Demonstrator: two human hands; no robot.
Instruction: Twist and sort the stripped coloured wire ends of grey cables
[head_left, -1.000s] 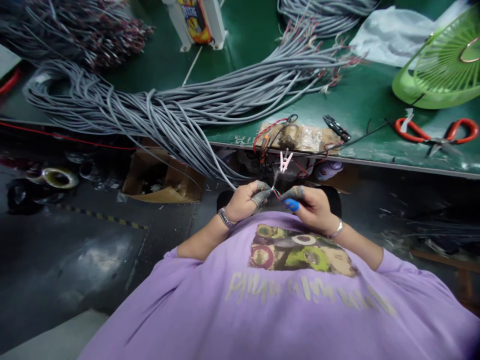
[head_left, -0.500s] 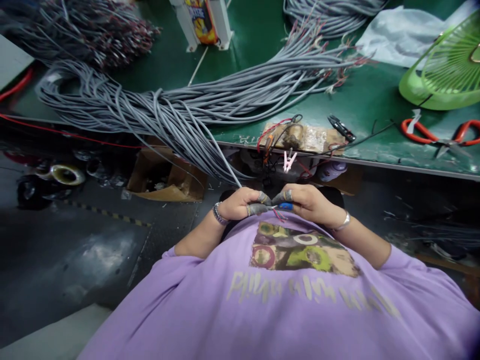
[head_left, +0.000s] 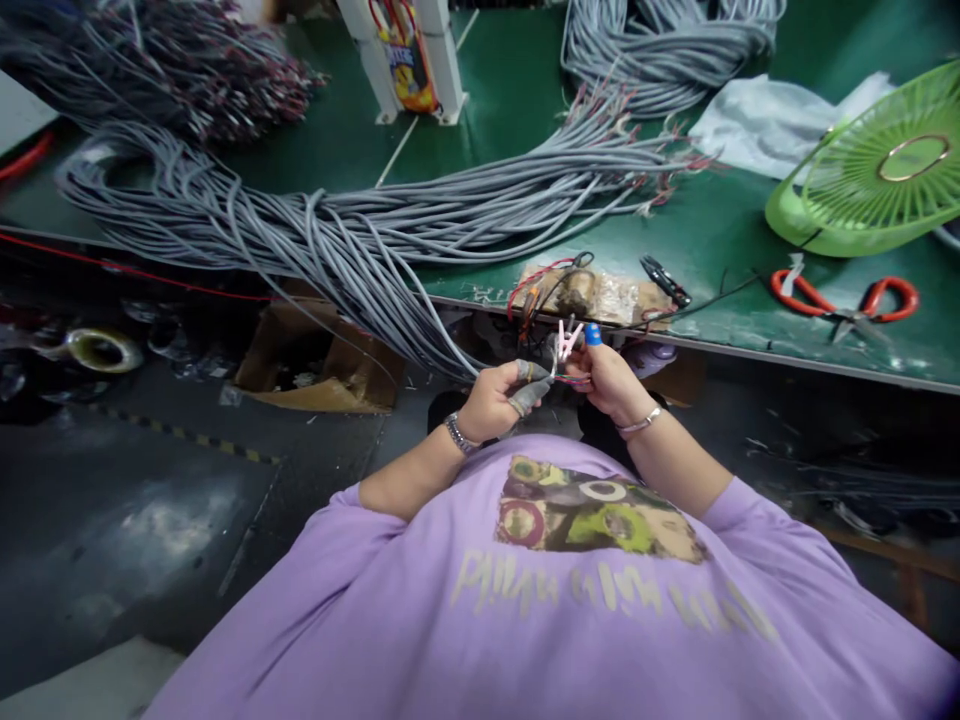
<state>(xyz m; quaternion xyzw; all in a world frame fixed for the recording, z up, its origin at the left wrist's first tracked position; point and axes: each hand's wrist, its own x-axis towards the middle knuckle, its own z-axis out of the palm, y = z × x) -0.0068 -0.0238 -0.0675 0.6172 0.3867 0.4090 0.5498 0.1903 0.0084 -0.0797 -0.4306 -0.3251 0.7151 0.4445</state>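
My left hand (head_left: pixel 495 402), with grey covers on thumb and forefinger, pinches the end of a grey cable (head_left: pixel 466 366). Thin coloured wires (head_left: pixel 574 379) come out of that end toward my right hand (head_left: pixel 611 385). My right fingers are closed on these wires, and a blue fingertip cover (head_left: pixel 592 334) points up toward the table. Just above the wires, a pink clip (head_left: pixel 570 342) hangs at the table edge, close to my right fingers. The cable runs back up into a large bundle of grey cables (head_left: pixel 337 240) draped over the edge.
On the green table (head_left: pixel 517 60) lie red-handled scissors (head_left: pixel 847 305), black cutters (head_left: pixel 665 280), a green fan (head_left: pixel 885 160) and a plastic bag (head_left: pixel 757 125). More cables (head_left: pixel 667 50) are piled behind. Below the edge stands a cardboard box (head_left: pixel 322 365).
My right hand has moved up and forward toward the pink clip, its blue-capped finger now raised. The wires now point to the right rather than down. My left hand keeps its pinch.
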